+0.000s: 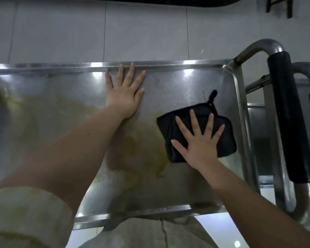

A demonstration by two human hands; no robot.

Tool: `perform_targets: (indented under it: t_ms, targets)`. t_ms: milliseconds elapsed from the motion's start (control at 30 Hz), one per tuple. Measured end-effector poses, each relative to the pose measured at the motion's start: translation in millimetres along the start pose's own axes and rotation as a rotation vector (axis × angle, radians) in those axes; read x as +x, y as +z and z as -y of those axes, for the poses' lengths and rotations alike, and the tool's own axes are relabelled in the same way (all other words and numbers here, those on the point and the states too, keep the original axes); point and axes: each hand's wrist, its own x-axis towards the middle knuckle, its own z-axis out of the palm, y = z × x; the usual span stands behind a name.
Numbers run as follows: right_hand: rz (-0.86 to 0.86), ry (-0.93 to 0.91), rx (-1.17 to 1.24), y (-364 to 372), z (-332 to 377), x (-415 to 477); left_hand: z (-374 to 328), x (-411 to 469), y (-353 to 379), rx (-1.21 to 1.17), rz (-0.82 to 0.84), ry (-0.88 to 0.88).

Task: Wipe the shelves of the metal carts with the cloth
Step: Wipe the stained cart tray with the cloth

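The cart's top shelf (168,83) fills the frame's middle, and yellowish smears across its centre and left suggest most wiping is left to you. Your left hand (123,93) lies flat and spread at upper centre. Your right hand (199,142), fingers splayed, presses the dark cloth (224,138) at centre right.

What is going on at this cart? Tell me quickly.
A person is wiping the top shelf of a stainless steel cart. The right hand lies flat with fingers spread on a folded black cloth near the shelf's right end. The left hand is pressed flat on the bare metal, fingertips at the far rim. Yellowish smears cover the middle and left of the shelf, so much is left to wipe.
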Motion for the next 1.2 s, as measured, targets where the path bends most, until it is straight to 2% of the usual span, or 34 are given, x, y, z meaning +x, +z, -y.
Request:
perform_targets:
  t_ms: [67, 167, 233, 300, 400, 500, 567, 800, 867, 967, 1133, 1200]
  targets:
    - [-0.031, -0.031, 0.025, -14, 11, 59, -1, 0, 3, -0.003, -0.021, 0.013]
    - [-0.048, 0.1, 0.101, -35, 32, 145, 0, 3, 5, -0.017, -0.036, 0.002]
    - [-0.047, 0.168, 0.1, -38, 41, 167, -1, 8, 4, -0.031, -0.04, -0.011]
    - [-0.071, 0.127, 0.093, -32, 43, 152, -2, 10, 4, -0.028, -0.045, -0.014]
    - [-0.119, 0.013, 0.071, -10, 42, 76, -2, 9, 4, -0.027, -0.051, -0.015]
    - [-0.114, -0.013, 0.056, 13, 44, -12, -4, 8, 0, -0.035, -0.032, -0.016]
    - [-0.088, 0.014, 0.042, 17, 45, -28, -4, 7, -1, -0.03, -0.028, -0.023]
    - [-0.049, 0.22, 0.145, -33, 33, 145, -1, 9, -1, -0.014, -0.013, -0.008]
    - [-0.028, 0.217, 0.124, -38, 29, 159, -1, 11, 0, -0.018, -0.014, -0.01]
    - [-0.053, 0.14, 0.088, -25, 27, 112, -4, 11, 0, -0.023, -0.006, -0.016]
    - [-0.156, 0.033, 0.028, 24, 41, -32, -5, 11, -2, -0.039, 0.012, -0.022]
    - [-0.153, 0.008, 0.023, 32, 42, -55, -6, 10, -7, -0.031, 0.037, -0.027]
